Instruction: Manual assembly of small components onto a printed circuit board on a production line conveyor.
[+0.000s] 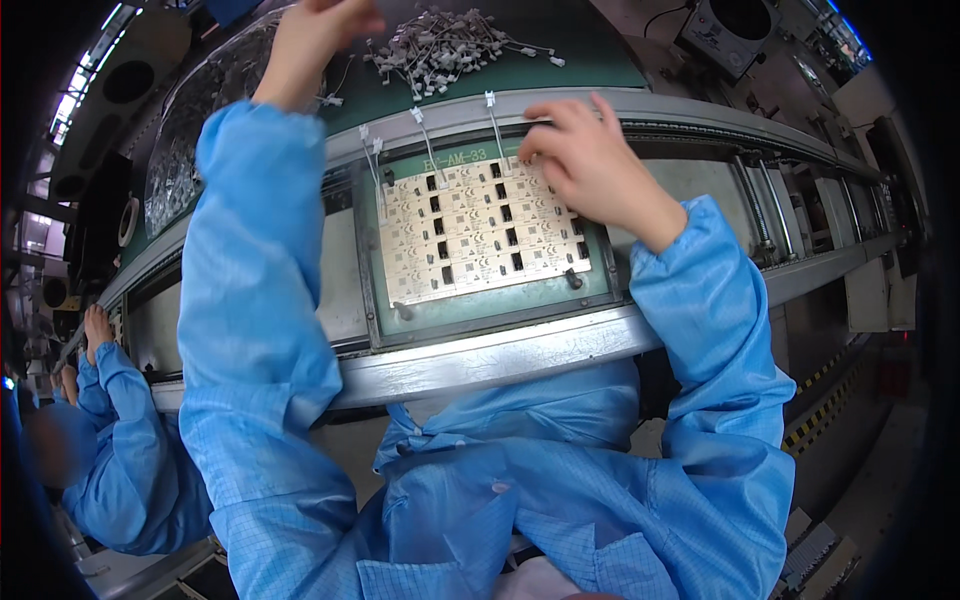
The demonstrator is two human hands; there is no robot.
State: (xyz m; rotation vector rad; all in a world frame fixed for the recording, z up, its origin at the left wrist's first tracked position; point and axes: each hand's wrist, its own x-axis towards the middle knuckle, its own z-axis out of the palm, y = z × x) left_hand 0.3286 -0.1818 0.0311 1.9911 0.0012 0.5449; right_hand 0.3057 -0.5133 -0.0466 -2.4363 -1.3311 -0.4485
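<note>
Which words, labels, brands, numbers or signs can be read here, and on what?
Green fixture: one line of pale lettering along its far edge, legible, but not copied here.
Cream circuit-board panel: square codes and fine print, too small to read.
Grey box at upper right: pale marking, too small to read.
Floor strip: yellow-and-black stripes, no readable words.
</note>
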